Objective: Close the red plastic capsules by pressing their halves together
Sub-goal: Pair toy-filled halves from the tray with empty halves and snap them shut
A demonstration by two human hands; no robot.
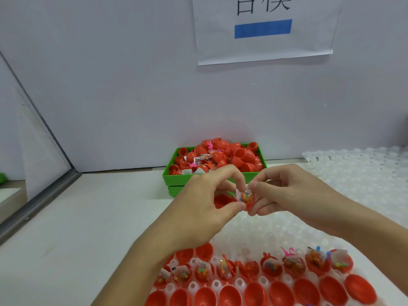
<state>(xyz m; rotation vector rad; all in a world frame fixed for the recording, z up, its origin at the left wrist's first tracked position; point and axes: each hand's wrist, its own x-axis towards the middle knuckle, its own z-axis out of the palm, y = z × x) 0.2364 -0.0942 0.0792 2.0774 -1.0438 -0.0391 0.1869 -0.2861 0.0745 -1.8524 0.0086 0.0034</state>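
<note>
We see two bare forearms entering from the lower edge, each ending in a bare hand. The left hand (199, 208) and the right hand (287, 193) wear nothing: no gloves, no rings, no watch or band at the wrists. No sleeve reaches into view on either arm, so we cannot tell what is worn higher up. The fingernails we can see are short and unpainted. The fingers are slender, and the knuckles show as soft creases.

The fingers (240, 180) hide most of the held capsule half (248, 205); beside it, the wall sign (263, 29) is cropped, perhaps unreadable.
</note>
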